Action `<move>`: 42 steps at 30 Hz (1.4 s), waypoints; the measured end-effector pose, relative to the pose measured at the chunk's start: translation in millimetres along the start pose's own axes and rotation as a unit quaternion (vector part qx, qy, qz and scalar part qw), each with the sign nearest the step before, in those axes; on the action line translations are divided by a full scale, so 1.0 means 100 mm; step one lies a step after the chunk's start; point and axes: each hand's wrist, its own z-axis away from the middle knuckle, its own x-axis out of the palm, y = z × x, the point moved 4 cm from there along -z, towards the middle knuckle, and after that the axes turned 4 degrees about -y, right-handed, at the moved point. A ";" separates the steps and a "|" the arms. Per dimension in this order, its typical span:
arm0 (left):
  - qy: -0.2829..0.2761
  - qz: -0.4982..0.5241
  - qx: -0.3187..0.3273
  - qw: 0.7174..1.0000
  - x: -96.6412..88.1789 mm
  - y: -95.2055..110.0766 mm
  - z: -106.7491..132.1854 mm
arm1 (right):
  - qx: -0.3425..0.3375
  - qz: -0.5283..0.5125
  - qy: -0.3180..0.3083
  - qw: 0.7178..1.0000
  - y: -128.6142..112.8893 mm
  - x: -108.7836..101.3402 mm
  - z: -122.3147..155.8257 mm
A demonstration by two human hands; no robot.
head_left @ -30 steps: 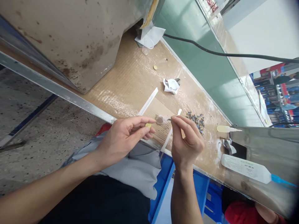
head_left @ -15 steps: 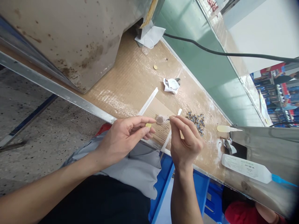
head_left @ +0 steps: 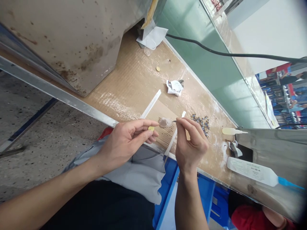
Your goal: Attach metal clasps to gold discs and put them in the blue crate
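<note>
the left hand [head_left: 124,140] is pinching a small yellow disc [head_left: 151,128] between thumb and forefinger, the other fingers curling loosely underneath, while the right hand [head_left: 192,145] is pressing its thumb and forefinger together on a thin dark pin [head_left: 174,121] whose tip is touching a small clear cap [head_left: 164,122] sitting between the two hands, just above the near edge of the cardboard-covered bench [head_left: 134,83]. two white plastic strips [head_left: 151,104] are lying slantwise on the bench, one behind the left hand and one running under the right hand. a heap of small dark metal parts [head_left: 201,121] is lying just beyond the right hand, and a crumpled white paper scrap [head_left: 175,87] is lying farther back, with a second yellow disc [head_left: 158,68] well behind it. to the right a pale squeeze bottle [head_left: 231,131] is lying on its side, and nearer a white tube with a blue tip [head_left: 254,172] is carrying small printed lettering, too small to read. a black cable [head_left: 227,55] is running across the green panel [head_left: 216,76]. red signs in the far background are bearing writing that is too blurred to make out.
</note>
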 end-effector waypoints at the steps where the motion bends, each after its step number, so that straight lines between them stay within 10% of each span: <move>1: 0.000 -0.001 0.000 1.000 0.00 0.00 0.00 | -0.001 0.001 0.004 1.000 0.00 0.00 0.00; 23: 0.007 -0.007 -0.012 1.000 0.03 0.03 0.00 | 0.010 -0.015 0.028 0.999 0.01 0.01 -0.04; 42: 0.022 -0.139 0.042 0.989 0.29 0.22 0.10 | 0.099 -0.246 0.008 0.964 -0.35 -0.05 0.44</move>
